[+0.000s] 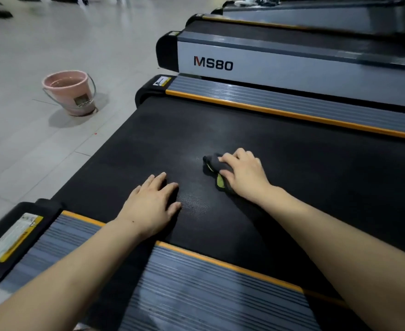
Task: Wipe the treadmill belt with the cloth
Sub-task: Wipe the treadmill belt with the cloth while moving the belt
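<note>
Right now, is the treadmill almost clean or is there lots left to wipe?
Hard to say how much is done: the belt shows no clear clean patch, only a faint sheen near the cloth. In hand: the right hand grips the cloth mid-belt, while the left hand rests flat on the belt. Left: probably most of the belt; the bucket waits on the floor.

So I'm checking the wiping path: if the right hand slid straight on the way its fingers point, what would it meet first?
Likely only bare belt: the right hand, gripping the cloth, points toward the belt's end.
</note>
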Demonstrator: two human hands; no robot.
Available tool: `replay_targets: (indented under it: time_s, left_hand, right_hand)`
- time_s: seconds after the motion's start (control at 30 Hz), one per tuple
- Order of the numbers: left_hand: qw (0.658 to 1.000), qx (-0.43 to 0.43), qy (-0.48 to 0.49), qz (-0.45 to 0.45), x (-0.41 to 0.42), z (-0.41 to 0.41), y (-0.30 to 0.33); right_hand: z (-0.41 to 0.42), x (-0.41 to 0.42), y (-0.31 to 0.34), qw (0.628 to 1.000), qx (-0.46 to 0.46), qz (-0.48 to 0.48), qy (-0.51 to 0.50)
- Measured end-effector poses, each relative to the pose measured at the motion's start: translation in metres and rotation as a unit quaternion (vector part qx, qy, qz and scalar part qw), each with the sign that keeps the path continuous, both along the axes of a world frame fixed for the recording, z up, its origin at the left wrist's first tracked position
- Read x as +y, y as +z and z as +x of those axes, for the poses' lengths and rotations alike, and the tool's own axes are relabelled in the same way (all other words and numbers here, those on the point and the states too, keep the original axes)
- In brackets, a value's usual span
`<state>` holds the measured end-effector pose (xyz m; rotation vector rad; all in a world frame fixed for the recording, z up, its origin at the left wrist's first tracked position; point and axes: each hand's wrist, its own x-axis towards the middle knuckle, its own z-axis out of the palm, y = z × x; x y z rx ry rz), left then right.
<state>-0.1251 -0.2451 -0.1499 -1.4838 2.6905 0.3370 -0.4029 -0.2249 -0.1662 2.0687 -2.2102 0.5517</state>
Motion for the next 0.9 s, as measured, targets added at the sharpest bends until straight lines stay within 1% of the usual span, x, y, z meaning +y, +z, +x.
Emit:
replay_targets:
  time_s: [0.03,0.07,0.17,0.23,0.3,0.37,0.43,0.47,0.5,0.53,0.57,0.63,0.67,0.7,0.77,0.9]
  left_hand:
    - [1.0,0.0,0.016,0.004,-0.003,0.007,0.001]
    - [0.999,0.006,0.033,0.006,-0.006,0.015,0.002]
    - [0.997,0.037,0.069,0.002,-0.011,0.037,0.004]
    - [0.998,0.031,0.057,-0.007,-0.009,0.046,0.002]
    - [0.998,0.026,0.048,-0.008,-0.009,0.048,0.002]
    - [0.999,0.025,0.043,-0.008,-0.012,0.048,0.005]
    - [0.999,0.027,0.044,-0.006,-0.016,0.053,0.009]
    - [0.998,0.031,0.054,-0.004,-0.019,0.059,0.012]
    - [0.997,0.032,0.068,-0.003,-0.022,0.067,0.015]
    - [0.996,0.027,0.081,-0.003,-0.026,0.076,0.018]
    - [0.996,0.022,0.09,-0.003,-0.031,0.085,0.022]
    - [0.994,0.03,0.106,-0.005,-0.038,0.103,0.027]
    - [0.993,0.041,0.114,-0.008,-0.042,0.111,0.028]
    - [0.991,0.052,0.121,-0.013,-0.045,0.117,0.029]
    - [0.989,0.059,0.134,-0.02,-0.05,0.129,0.033]
    - [0.987,0.05,0.153,-0.024,-0.062,0.15,0.036]
  right_hand:
    - [0.013,-0.006,0.001,1.0,-0.005,-0.008,-0.002]
    - [0.027,-0.005,0.002,1.0,-0.007,-0.019,0.019]
    - [0.067,0.013,-0.006,0.988,-0.004,-0.02,0.153]
    - [0.072,0.013,-0.008,0.98,-0.004,-0.006,0.201]
    - [0.061,-0.014,-0.005,0.984,0.008,-0.003,0.176]
    - [0.048,-0.054,-0.001,0.996,0.017,-0.017,0.081]
    - [0.05,-0.082,0.004,1.0,0.001,-0.004,-0.023]
    - [0.059,-0.087,0.003,0.999,0.001,-0.006,-0.043]
    - [0.071,-0.088,0.001,0.999,0.003,-0.015,-0.041]
    - [0.086,-0.082,-0.001,1.0,0.002,-0.025,-0.014]
    - [0.102,-0.073,-0.004,0.999,0.002,-0.038,0.039]
    - [0.132,-0.05,-0.013,0.983,-0.003,-0.044,0.178]
    - [0.141,-0.044,-0.016,0.974,-0.006,-0.038,0.224]
    - [0.144,-0.048,-0.016,0.969,-0.01,-0.033,0.243]
    - [0.149,-0.076,-0.014,0.976,-0.007,-0.036,0.214]
    - [0.18,-0.144,-0.007,0.996,-0.018,-0.024,0.084]
